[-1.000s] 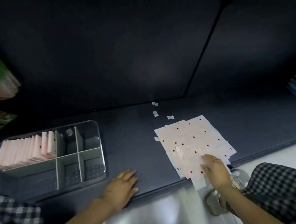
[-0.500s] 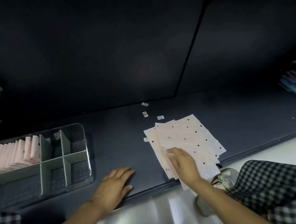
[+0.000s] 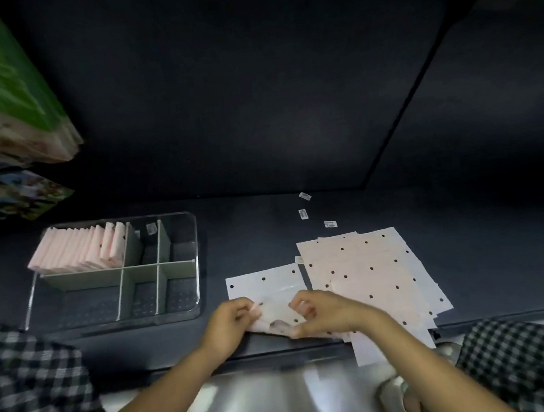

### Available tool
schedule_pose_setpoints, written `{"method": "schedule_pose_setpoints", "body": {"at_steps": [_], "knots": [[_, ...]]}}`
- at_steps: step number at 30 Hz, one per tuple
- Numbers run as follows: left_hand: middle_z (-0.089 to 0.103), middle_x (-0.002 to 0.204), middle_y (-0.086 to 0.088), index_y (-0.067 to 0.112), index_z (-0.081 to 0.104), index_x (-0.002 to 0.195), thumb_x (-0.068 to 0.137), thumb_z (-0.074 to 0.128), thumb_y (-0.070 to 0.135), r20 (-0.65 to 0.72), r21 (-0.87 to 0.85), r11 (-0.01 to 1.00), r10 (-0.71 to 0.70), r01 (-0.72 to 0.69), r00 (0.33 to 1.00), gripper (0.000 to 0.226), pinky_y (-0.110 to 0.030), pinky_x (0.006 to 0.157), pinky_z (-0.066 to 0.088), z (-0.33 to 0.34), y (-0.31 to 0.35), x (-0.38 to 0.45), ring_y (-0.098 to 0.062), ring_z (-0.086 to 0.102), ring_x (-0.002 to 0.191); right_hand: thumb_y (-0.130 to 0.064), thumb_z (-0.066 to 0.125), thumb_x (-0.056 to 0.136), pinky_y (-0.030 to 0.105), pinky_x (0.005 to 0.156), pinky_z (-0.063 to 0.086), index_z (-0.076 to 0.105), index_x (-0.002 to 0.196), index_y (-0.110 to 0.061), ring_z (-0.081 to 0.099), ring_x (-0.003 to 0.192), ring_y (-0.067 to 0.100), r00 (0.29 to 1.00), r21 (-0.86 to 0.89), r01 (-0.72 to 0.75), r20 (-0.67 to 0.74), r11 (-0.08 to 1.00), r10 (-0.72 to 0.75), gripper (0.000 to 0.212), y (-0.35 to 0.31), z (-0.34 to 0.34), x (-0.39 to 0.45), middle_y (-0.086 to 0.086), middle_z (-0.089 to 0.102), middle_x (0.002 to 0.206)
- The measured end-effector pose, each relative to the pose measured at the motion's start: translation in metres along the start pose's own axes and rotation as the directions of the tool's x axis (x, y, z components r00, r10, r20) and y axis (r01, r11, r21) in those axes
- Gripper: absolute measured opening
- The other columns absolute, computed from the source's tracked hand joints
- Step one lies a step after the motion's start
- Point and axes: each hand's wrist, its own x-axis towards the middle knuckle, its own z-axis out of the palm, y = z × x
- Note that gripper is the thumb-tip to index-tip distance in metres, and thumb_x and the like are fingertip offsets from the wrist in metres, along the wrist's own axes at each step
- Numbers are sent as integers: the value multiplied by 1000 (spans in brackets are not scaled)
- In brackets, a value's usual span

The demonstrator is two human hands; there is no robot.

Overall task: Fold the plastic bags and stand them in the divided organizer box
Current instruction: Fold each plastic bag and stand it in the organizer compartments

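Nearest the camera, checked sleeves [image 3: 32,388] frame both forearms, and a pale glossy floor [image 3: 259,403] shows below the dark worktop [image 3: 249,228]. At the worktop's front edge the left hand [image 3: 230,326] and the right hand [image 3: 324,313] meet over one dotted plastic bag [image 3: 265,288]. Each grip is clamped on the bag's near edge, fingers curled and pinching it, and that edge is lifted and creased while the far part lies flat. Just right of it, touching or slightly overlapping, lies a loose stack of flat bags [image 3: 370,272], pale pink with black dots; its near corner hangs over the worktop edge.

Left of the hands, apart from them, sits the clear divided organizer box [image 3: 196,263], with grey partitions making two rows of compartments. The far-left compartment holds a row of folded bags [image 3: 79,249] standing on edge and leaning. A small label [image 3: 151,229] shows in the far middle compartment; the near compartments show only their dotted floor.

Beyond the stack lie three small white tags [image 3: 303,214], well apart from the box. At far left, a blurred green package [image 3: 3,82] hangs above a colourful printed pack [image 3: 13,194].
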Motion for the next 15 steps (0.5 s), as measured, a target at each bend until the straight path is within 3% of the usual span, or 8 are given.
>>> {"method": "schedule_pose_setpoints", "body": {"at_steps": [3, 6, 8, 11, 13, 15], "knots": [[40, 49, 11, 5, 50, 66, 93, 55, 2, -127, -265, 961, -118, 81, 985, 28, -16, 52, 28, -1, -7, 0, 0, 33, 48, -19, 76, 77, 12, 72, 41, 61, 92, -26, 58, 83, 1, 997, 110, 14, 77, 994, -23, 22, 19, -29, -1, -14, 61, 90], [53, 76, -11, -10, 57, 86, 96, 50, 4, -163, -444, 889, -205, 114, 965, 19, -30, 74, 38, 3, -12, 1, -17, 47, 75, -9, 71, 81, 13, 63, 42, 62, 75, -11, 58, 65, 6, 993, 331, 30, -118, 943, 10, 11, 33, -26, 9, -9, 68, 68], [52, 81, -14, -6, 55, 85, 96, 49, 5, -200, -468, 877, -227, 110, 953, 17, -31, 76, 36, 7, -11, 2, -22, 45, 80, -13, 67, 85, 21, 58, 32, 44, 61, -15, 38, 56, 11, 962, 376, 32, -263, 926, 74, 34, 39, -14, 21, -11, 43, 49], [59, 103, -9, -2, 55, 111, 96, 50, 5, -308, -338, 940, -152, 41, 939, 17, -24, 85, 40, 10, -4, 1, -19, 54, 96, -15, 60, 91, 28, 64, 29, 32, 60, -17, 29, 60, 17, 927, 368, 12, -352, 930, 127, 42, 42, 1, 40, -2, 28, 55], [50, 130, 2, 8, 44, 132, 95, 52, 9, -370, -62, 997, 19, -45, 929, 38, -26, 103, 36, 12, -7, -4, -12, 48, 118, -18, 59, 91, 29, 59, 25, 29, 58, -17, 29, 57, 16, 898, 280, -7, -421, 960, 130, 45, 40, 6, 51, -3, 28, 55], [33, 144, 10, 16, 37, 140, 96, 52, 16, -314, 264, 952, 238, -156, 919, 47, -20, 113, 21, 14, -14, -9, -6, 29, 133, -21, 58, 92, 30, 54, 24, 28, 56, -19, 28, 53, 12, 870, 188, -29, -479, 982, 118, 46, 36, 8, 60, -6, 29, 53]]}}
